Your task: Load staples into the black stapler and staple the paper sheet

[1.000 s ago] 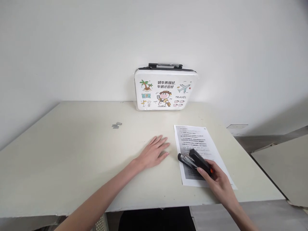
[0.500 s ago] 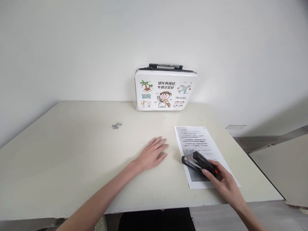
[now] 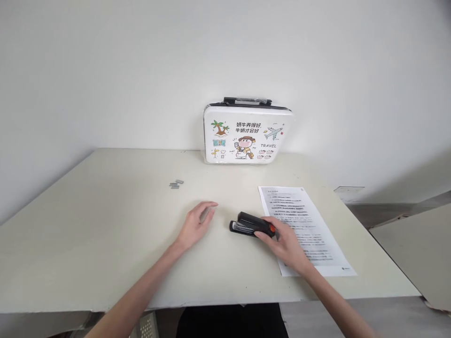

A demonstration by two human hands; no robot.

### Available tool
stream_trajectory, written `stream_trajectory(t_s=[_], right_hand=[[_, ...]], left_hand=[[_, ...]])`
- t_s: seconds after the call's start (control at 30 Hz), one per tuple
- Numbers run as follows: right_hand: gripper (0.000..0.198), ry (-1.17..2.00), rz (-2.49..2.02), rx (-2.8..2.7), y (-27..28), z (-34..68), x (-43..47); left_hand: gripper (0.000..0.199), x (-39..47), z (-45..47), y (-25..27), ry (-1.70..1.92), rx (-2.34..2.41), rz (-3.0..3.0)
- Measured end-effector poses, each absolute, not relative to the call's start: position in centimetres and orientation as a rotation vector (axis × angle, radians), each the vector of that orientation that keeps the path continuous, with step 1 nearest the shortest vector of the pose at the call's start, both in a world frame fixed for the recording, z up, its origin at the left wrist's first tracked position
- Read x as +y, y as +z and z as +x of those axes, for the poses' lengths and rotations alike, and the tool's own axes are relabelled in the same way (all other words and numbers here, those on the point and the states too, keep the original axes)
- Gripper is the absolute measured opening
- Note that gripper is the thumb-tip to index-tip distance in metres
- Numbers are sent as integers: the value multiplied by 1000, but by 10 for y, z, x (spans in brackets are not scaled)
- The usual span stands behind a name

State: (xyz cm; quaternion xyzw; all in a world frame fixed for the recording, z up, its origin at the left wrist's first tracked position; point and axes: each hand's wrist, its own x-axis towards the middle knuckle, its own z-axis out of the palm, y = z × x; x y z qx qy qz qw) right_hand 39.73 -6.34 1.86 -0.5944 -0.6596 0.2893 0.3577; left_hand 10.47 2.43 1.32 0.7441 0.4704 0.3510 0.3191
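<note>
A black stapler (image 3: pixel 251 224) with an orange-red spot near its rear end is gripped in my right hand (image 3: pixel 286 242), thumb on the near side and fingers on the far side. Its front end points left, and a metal strip shows in the gap between its upper and lower arms. My left hand (image 3: pixel 196 224) is to the left of the stapler, apart from it, with thumb and fingers separated and nothing between them. A printed sheet of paper (image 3: pixel 310 232) lies on the right, partly covered by my right hand.
A white case (image 3: pixel 248 136) with cartoon pictures and a black handle stands against the wall at the back. Several small grey staple strips (image 3: pixel 175 185) lie on the pale table (image 3: pixel 105 234). The table's near edge runs in front of my lap.
My right hand has carried the stapler left, off the paper and toward the middle. My left hand has drawn back to the left, its fingers no longer spread flat on the table.
</note>
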Motion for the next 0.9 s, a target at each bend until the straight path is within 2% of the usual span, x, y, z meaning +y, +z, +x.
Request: stream_trajectory(t_s=[0.2,0.53,0.9], right_hand=[[32,780,-1407,-1757,4,368,-24],[28,761,-1338,-1742,-4,355,-6],[41,913,-1383,-1648,0,358,-11]], left_hand=[[34,27,98,14,1057,1293,1697],[30,26,101,18,1085,1294,1649],[28,25,102,17,1093,1318,1617]])
